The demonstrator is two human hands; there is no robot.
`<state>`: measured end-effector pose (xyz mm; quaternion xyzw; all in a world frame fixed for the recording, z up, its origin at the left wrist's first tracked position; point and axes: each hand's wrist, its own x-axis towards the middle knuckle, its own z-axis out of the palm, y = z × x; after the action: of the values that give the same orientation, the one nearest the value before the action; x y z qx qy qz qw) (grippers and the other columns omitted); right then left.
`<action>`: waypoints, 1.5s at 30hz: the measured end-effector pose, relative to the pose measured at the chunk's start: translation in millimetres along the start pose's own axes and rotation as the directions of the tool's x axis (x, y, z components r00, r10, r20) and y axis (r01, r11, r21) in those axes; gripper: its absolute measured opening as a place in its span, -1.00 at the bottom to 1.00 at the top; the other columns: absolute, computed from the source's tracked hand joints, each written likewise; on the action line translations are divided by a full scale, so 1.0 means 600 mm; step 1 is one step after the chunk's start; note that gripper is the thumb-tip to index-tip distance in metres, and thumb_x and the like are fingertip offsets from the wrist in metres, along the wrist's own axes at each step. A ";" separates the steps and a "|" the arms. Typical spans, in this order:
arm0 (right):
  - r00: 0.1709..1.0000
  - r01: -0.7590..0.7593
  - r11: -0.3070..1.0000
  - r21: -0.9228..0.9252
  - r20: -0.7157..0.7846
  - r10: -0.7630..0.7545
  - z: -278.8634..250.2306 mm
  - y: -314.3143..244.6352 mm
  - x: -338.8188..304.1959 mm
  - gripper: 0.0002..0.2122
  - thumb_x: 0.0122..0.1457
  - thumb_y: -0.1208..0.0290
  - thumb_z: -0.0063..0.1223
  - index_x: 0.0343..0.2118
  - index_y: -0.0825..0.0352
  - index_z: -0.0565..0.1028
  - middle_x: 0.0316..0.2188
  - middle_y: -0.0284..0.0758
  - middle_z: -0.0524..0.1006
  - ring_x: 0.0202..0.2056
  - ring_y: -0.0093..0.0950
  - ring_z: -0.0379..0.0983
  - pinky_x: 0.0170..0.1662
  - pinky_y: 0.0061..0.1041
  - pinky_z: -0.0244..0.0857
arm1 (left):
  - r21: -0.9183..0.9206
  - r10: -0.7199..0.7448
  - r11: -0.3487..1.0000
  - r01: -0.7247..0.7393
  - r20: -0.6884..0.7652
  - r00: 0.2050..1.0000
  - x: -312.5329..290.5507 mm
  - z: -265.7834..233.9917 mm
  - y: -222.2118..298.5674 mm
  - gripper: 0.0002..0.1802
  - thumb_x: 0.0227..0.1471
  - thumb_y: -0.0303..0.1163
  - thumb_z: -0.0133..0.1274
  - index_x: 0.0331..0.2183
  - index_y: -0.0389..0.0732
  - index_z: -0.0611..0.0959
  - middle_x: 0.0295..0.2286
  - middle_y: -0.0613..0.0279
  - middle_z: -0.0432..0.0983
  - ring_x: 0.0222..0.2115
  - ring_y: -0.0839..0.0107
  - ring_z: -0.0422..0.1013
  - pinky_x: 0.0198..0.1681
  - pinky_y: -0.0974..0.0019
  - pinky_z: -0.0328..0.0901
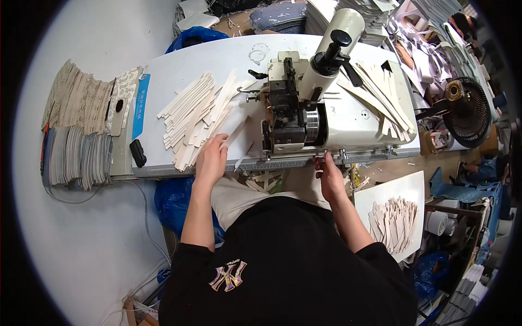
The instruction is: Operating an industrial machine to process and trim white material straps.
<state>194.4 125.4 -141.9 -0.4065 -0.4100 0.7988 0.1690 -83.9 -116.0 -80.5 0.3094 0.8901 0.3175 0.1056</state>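
My left hand (pixel 212 158) is at the front edge of the white worktable, fingers pinched on a thin pale strip (pixel 237 132) that points toward the machine. A loose pile of similar cream strips (pixel 191 117) lies just beyond that hand. The bench machine (pixel 293 117), with a black head and metal roller, stands right of the strip. My right hand (pixel 330 176) is at the table's front edge below the roller, beside small metal knobs (pixel 343 155). Its fingers are curled, and whatever they may hold is hidden.
More strips (pixel 383 100) rest on the machine's right side. A white board (pixel 389 217) carrying many short strips stands at lower right. Stacked fabric-like pieces (pixel 81 157) sit at the table's left end, near a black clip-like object (pixel 138 153). A black fan (pixel 466 113) stands at right.
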 end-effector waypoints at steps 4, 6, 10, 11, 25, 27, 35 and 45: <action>1.000 -0.005 1.000 -0.030 0.003 0.005 0.004 -0.010 -0.004 -0.61 0.50 -0.09 -0.07 -0.16 0.19 0.52 -0.15 -0.41 0.58 -0.22 -0.58 0.33 -0.15 -0.52 0.18 | 0.040 0.035 0.998 -0.047 0.264 0.964 -0.051 -0.028 0.004 -0.75 0.24 -0.41 0.12 -0.08 -0.28 0.68 -0.21 -0.06 0.59 -0.14 -0.06 0.54 -0.03 0.06 0.41; 1.000 0.000 0.999 -0.047 0.018 0.001 0.004 -0.013 -0.004 -0.61 0.50 -0.09 -0.07 -0.16 0.19 0.52 -0.15 -0.41 0.57 -0.22 -0.58 0.33 -0.15 -0.52 0.18 | -0.018 0.100 0.994 -0.103 0.450 0.887 -0.077 -0.039 -0.004 -0.77 0.23 -0.40 0.12 -0.11 -0.29 0.68 -0.23 -0.06 0.59 -0.15 -0.08 0.53 -0.04 0.06 0.41; 1.000 -0.010 0.999 -0.054 -0.006 0.010 -0.002 -0.007 -0.001 -0.60 0.50 -0.10 -0.07 -0.16 0.19 0.52 -0.14 -0.41 0.58 -0.22 -0.58 0.33 -0.15 -0.52 0.18 | -0.066 0.103 0.995 -0.079 0.532 0.840 -0.098 -0.065 0.017 -0.77 0.20 -0.41 0.13 -0.14 -0.31 0.65 -0.25 -0.05 0.60 -0.19 -0.04 0.53 -0.06 0.09 0.41; 1.000 -0.010 0.998 -0.055 -0.004 0.009 -0.002 -0.005 0.000 -0.60 0.50 -0.10 -0.07 -0.16 0.19 0.52 -0.14 -0.41 0.58 -0.22 -0.58 0.33 -0.15 -0.52 0.18 | -0.067 0.102 0.995 -0.078 0.531 0.841 -0.097 -0.072 0.021 -0.77 0.20 -0.41 0.13 -0.14 -0.31 0.65 -0.25 -0.05 0.60 -0.19 -0.04 0.53 -0.06 0.09 0.41; 0.995 -0.089 0.994 -0.058 -0.038 0.087 0.012 -0.016 -0.007 -0.53 0.47 -0.16 -0.05 -0.10 0.23 0.60 -0.22 -0.47 0.56 -0.23 -0.61 0.34 -0.13 -0.52 0.19 | -0.171 0.019 0.984 0.049 0.374 0.927 -0.070 -0.070 0.072 -0.78 0.13 -0.43 0.10 -0.19 -0.34 0.62 -0.32 0.02 0.61 -0.38 0.18 0.47 -0.24 0.22 0.38; 0.990 -0.138 0.988 -0.074 -0.051 0.134 0.013 -0.016 -0.028 -0.54 0.47 -0.16 -0.05 -0.11 0.21 0.60 -0.22 -0.47 0.56 -0.22 -0.60 0.35 -0.12 -0.52 0.20 | -0.186 0.033 0.982 0.043 0.385 0.922 -0.076 -0.071 0.083 -0.78 0.13 -0.43 0.10 -0.19 -0.34 0.62 -0.31 0.02 0.62 -0.39 0.18 0.47 -0.24 0.22 0.38; 0.847 0.443 0.777 -0.446 0.491 -0.201 0.131 -0.090 -0.123 -0.73 0.52 0.22 -0.08 -0.22 0.31 0.53 -0.08 -0.35 0.55 -0.05 -0.40 0.35 0.09 -0.40 0.22 | -0.275 0.222 0.959 -0.067 0.584 0.780 -0.064 -0.063 0.137 -0.76 0.14 -0.40 0.18 -0.15 -0.29 0.67 -0.24 0.01 0.64 -0.29 0.12 0.56 -0.18 0.17 0.42; 0.686 0.702 0.371 -0.608 0.439 -0.580 0.141 -0.180 -0.076 -0.91 0.38 0.43 0.11 -0.23 0.33 0.53 -0.04 -0.25 0.53 0.01 -0.29 0.34 0.17 -0.35 0.19 | -0.106 0.551 0.833 -0.543 0.064 0.832 0.017 -0.046 0.208 -0.62 0.05 -0.24 0.42 -0.12 -0.19 0.76 -0.28 0.17 0.61 -0.34 0.15 0.56 -0.25 0.17 0.45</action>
<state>149.1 119.8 -4.7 -0.1837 -0.8317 0.4579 0.2547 -42.4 -48.0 19.8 0.5608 0.7445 0.3566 0.0641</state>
